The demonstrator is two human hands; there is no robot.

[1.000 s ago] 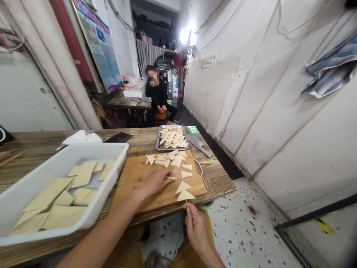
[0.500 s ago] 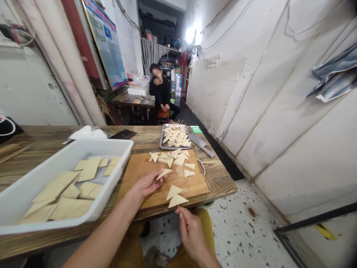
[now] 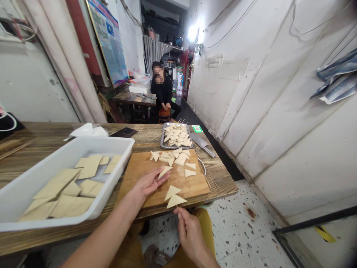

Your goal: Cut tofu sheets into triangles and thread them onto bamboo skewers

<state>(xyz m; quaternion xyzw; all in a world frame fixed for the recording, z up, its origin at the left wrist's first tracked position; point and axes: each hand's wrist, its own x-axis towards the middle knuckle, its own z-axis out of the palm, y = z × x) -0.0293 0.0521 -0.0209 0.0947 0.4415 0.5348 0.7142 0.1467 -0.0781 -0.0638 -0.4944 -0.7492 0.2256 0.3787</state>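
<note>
Over the wooden cutting board [image 3: 134, 178], my left hand [image 3: 150, 181] holds a pale tofu-skin triangle [image 3: 165, 171] between thumb and fingers. My right hand [image 3: 189, 227] is closed around the lower end of a thin wooden skewer [image 3: 176, 207]. Two tofu-skin triangles [image 3: 176, 201] are threaded on that skewer, one above the other, near the board's front edge. More loose cut triangles [image 3: 181, 159] lie at the back of the board. Just beyond it, a metal tray [image 3: 164, 146] bears a heap of skewered pieces.
On the left, a white plastic tub [image 3: 111, 143] holds tofu-skin sheets [image 3: 89, 166]. A cleaver [image 3: 200, 143] lies right of the tray. Bare skewers [image 3: 213, 182] rest near the table's right edge. A person [image 3: 163, 91] sits on a stool at the back.
The left hand's triangle has tilted slightly. The skewer in my right hand has shifted a little left. The whole view has moved slightly.
</note>
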